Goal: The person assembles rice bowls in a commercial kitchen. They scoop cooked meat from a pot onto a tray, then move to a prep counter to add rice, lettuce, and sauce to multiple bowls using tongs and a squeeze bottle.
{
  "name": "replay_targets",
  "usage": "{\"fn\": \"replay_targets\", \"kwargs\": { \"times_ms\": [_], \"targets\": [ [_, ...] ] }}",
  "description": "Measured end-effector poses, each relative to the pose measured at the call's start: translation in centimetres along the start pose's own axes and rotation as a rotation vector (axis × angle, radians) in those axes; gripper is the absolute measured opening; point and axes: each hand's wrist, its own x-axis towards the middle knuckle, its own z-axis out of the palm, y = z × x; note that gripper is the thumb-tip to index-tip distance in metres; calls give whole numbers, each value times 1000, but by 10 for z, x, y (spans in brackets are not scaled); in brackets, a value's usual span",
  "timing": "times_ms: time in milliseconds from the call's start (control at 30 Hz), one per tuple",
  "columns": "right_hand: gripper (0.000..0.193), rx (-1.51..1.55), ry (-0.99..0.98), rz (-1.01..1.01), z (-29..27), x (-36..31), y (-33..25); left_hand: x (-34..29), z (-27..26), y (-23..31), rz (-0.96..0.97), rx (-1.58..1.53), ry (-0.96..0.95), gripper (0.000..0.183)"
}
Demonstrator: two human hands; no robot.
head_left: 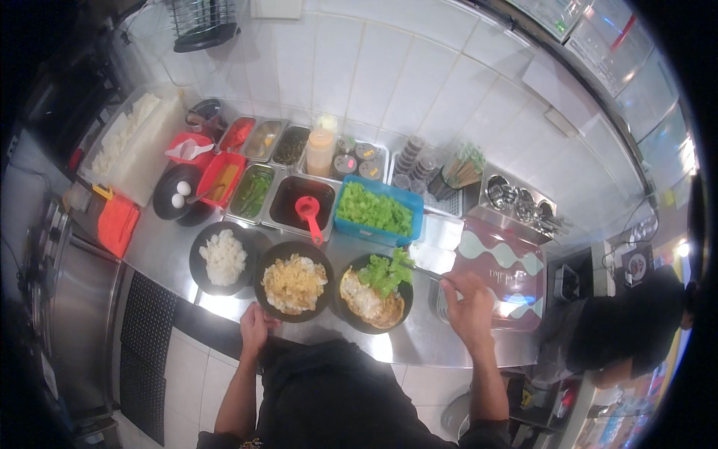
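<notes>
Metal tongs point(426, 272) are gripped in my right hand point(470, 301), their tips at the green lettuce point(386, 272) on the right-hand dark bowl point(366, 328). Beside the lettuce in that bowl lies a fried egg point(372, 303) with browned edges. My left hand point(256, 326) rests at the counter's front edge, just below the middle dark bowl point(292, 318), thumb apart from its bent fingers and nothing seen in it. Golden crumbly topping point(294, 283) covers the food in the middle bowl. White rice point(224, 259) sits in the left dark bowl point(200, 277).
Behind the bowls stand a blue lettuce tub point(407, 236), a dark sauce tray with a red scoop point(308, 212), several ingredient trays and a squeeze bottle point(319, 153). Two eggs point(180, 194) lie in a dark bowl at left. A patterned tray point(499, 280) is at right, near another person point(621, 329).
</notes>
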Motion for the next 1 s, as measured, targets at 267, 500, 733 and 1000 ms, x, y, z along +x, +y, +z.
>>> {"fn": "replay_targets", "kwargs": {
  "times_ms": [267,500,733,1000],
  "targets": [
    [15,-150,-65,-160,50,-11,10,-1,1,1,-9,-19,6,37],
    [41,-266,-171,-481,21,31,12,1,-1,0,-14,21,-3,36],
    [48,-286,-327,-736,19,53,12,1,1,-3,14,-55,-5,37],
    [46,-326,-465,-867,37,52,34,-2,2,2,27,-41,-6,38]
  ]
}}
